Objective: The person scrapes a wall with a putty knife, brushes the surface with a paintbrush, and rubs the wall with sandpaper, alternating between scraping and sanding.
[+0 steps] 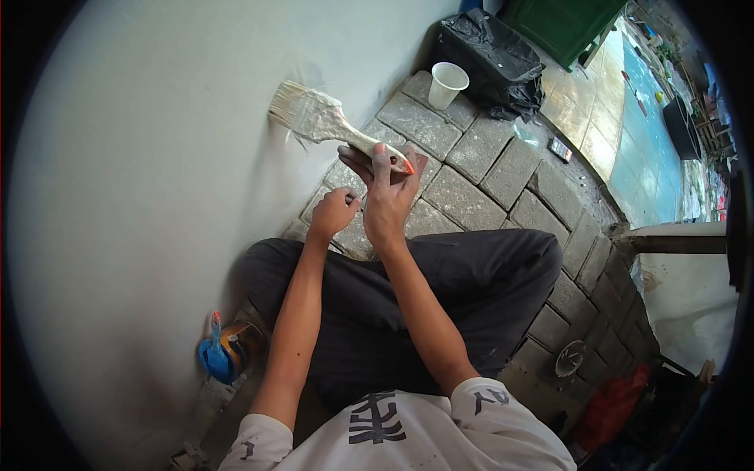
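Observation:
My right hand (386, 192) grips the handle of a wide paintbrush (318, 119) coated in pale paint; the handle's tip is orange. The bristles touch the grey-white wall (157, 157) low down, near the paving. My left hand (334, 212) is closed in a loose fist just left of the right wrist, above the stone pavers; whether it holds something small I cannot tell. I am crouched, dark trousers over both knees.
A white plastic cup (448, 83) stands on the pavers by the wall, next to a black plastic bag (495, 59). A blue and orange object (224, 353) lies by the wall at my left. A green bin (561, 23) stands beyond, tiled floor to its right.

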### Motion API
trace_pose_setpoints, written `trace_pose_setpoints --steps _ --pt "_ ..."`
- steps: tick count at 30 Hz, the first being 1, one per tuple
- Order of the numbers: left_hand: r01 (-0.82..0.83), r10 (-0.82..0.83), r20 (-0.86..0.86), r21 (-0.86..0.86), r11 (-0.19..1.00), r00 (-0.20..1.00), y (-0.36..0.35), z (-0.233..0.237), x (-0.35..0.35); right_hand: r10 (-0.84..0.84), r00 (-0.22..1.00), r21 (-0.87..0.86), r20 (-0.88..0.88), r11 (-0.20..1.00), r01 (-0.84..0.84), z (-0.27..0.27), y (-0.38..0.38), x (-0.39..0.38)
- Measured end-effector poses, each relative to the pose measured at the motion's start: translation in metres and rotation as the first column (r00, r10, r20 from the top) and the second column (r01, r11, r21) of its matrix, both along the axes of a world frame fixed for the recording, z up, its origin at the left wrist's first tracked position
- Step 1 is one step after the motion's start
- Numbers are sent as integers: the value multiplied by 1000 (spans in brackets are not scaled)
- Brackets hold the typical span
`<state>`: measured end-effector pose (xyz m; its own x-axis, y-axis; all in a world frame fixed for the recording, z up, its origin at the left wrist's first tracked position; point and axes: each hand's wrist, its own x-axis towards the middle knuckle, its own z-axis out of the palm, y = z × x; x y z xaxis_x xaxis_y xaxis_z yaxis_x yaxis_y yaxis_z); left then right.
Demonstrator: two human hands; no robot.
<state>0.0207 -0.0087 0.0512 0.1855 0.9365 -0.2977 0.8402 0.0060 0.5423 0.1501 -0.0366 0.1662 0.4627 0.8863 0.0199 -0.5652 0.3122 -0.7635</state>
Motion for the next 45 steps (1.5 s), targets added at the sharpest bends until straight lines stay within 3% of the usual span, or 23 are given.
trace_pose_setpoints --steps 3,5,6,8,10,12,13,16,17,20,22,24,26,28,30,32,36,37,38,40,42,43,45 --pt "48 -54 79 70 996 995 6 -14 -4 -46 999 -17 -21 999 46 -51 7 -6" --pt "17 -16 14 -81 997 1000 7 -6 0 -71 997 -53 -34 996 70 -61 6 -4" --pt "18 -17 10 -85 996 1000 9 -15 -4 -73 997 -57 -39 996 71 -57 5 -1" --pt "89 -102 118 117 989 988 8 -43 -15 -93 992 -36 80 995 96 -34 0 6" --pt "73 -80 136 57 996 988 7 -20 -5 -93 992 -9 80 995 94 -7 0 6" --pt "39 -40 -27 -38 998 999 6 -7 1 -90 993 99 81 992 82 9 3 4" --pt "58 -57 -23 2 998 998 7 -11 -1 -112 982 60 152 993 104 3 8 3" --pt "22 -26 40 101 995 999 -3 -5 -1 -65 997 11 -37 998 65 -11 7 -2" --pt "22 -27 42 107 994 999 1 -6 -1 -99 994 -17 40 995 100 -42 10 -3" --pt "58 -57 8 -79 995 998 8 -18 -5 -131 980 -102 150 984 147 -56 1 1" --pt "44 -47 38 75 996 998 1 -22 -9 -131 989 -95 65 986 137 -23 -2 -3" --pt "92 -91 27 -40 995 995 15 -51 -15 -156 953 -5 261 987 163 -8 4 -3" --pt "107 -107 15 8 994 994 18 -64 -18 -107 964 -7 243 994 112 8 1 1" --pt "87 -88 11 26 996 996 6 -30 -11 -93 995 -22 30 995 94 0 1 6" --pt "67 -67 9 36 997 998 4 -20 -8 -88 996 -35 12 995 89 -45 4 4" --pt "79 -78 17 -114 990 997 14 -29 -8 -139 940 -155 312 968 195 -82 6 4" --pt "62 -64 55 38 997 996 1 -17 -6 -132 978 -11 161 991 136 -1 4 -6" --pt "65 -65 45 16 998 997 1 -18 -4 -69 936 -76 345 992 101 9 0 -4" --pt "66 -65 33 -9 998 997 -2 -18 -4 -64 936 -81 345 992 98 16 0 -4" --pt "66 -66 8 -44 997 998 0 -17 -5 -124 981 47 150 992 119 27 2 -6" --pt "65 -66 -17 -67 996 998 6 -13 -5 -135 990 37 44 990 134 -4 5 -4" --pt "64 -63 -5 56 996 998 0 -15 -7 -120 993 -22 14 993 120 -23 5 -3" --pt "81 -81 5 11 997 997 4 -21 -8 -104 994 -148 33 983 107 -52 3 -3"
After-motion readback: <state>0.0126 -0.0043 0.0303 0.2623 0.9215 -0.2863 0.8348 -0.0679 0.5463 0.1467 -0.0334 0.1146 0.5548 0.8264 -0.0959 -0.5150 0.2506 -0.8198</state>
